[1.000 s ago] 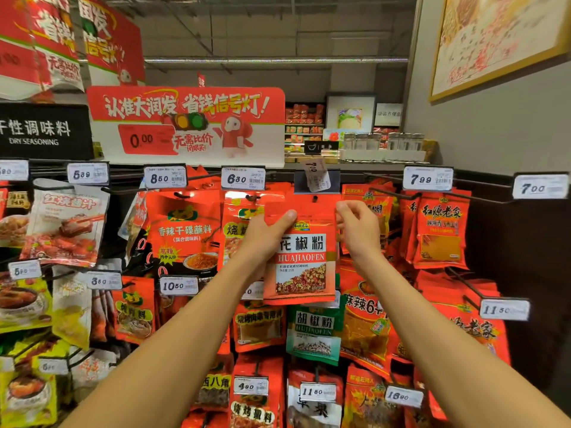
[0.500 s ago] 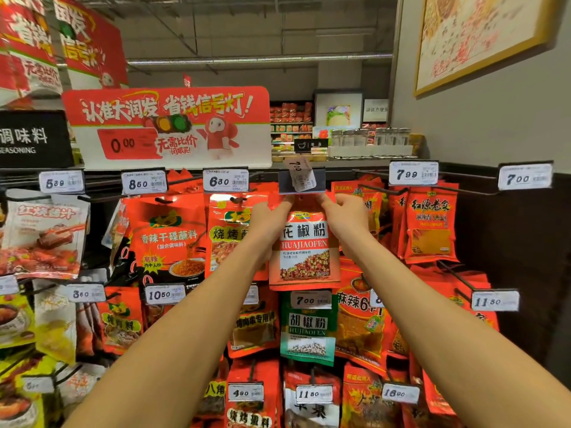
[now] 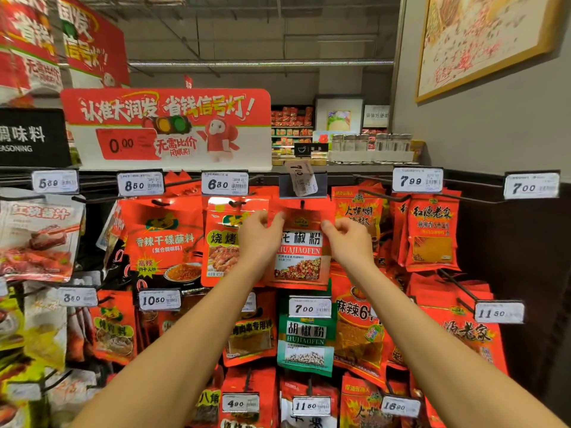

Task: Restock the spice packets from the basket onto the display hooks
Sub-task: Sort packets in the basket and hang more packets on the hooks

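Packet (image 3: 301, 251) marked HUAJIAOFEN hangs at the top row of the rack, its top edge at the hook (image 3: 302, 204) under a tilted 7.00 tag (image 3: 301, 178). Left hand (image 3: 261, 239) pinches its upper left corner; right hand (image 3: 347, 240) pinches the upper right.

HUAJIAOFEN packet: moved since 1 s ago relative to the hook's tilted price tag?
Yes. The HUAJIAOFEN packet has risen toward the tilted price tag; its top edge now sits just under the tag holder, with left hand and right hand pinching it.
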Motion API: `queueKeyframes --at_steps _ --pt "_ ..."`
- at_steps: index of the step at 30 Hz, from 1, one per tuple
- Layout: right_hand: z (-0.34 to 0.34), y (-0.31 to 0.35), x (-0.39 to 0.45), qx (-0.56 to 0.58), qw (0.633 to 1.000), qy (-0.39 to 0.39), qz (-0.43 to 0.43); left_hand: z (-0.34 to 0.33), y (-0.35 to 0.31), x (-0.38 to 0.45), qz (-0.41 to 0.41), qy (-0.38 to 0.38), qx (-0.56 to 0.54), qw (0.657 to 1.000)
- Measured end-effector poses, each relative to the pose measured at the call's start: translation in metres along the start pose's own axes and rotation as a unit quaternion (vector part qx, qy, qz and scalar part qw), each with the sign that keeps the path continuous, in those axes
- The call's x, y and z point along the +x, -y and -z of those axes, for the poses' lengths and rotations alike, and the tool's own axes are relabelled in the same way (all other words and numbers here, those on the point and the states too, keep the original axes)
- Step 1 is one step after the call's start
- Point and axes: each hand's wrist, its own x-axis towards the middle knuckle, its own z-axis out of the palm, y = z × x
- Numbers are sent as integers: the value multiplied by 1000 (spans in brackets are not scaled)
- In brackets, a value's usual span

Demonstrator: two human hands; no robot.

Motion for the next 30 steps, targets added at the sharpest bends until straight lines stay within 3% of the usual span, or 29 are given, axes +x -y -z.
queueKeyframes --at_steps 5,9,13,18,23,30 --pt "-8 0 19 -47 998 -33 -16 -4 5 20 10 13 85 996" --pt "-11 3 36 -43 995 2 -92 -13 -1 36 87 35 171 981" --pt "-14 2 44 -76 990 7 -122 -22 -8 40 109 35 201 973" --pt "-5 -6 34 -58 991 21 -119 -14 -2 33 90 40 156 983" --pt "10 -18 3 -42 995 -16 -88 11 10 8 -28 56 144 988" --pt "27 -14 -53 119 986 82 -82 61 13 -41 27 178 -52 982"
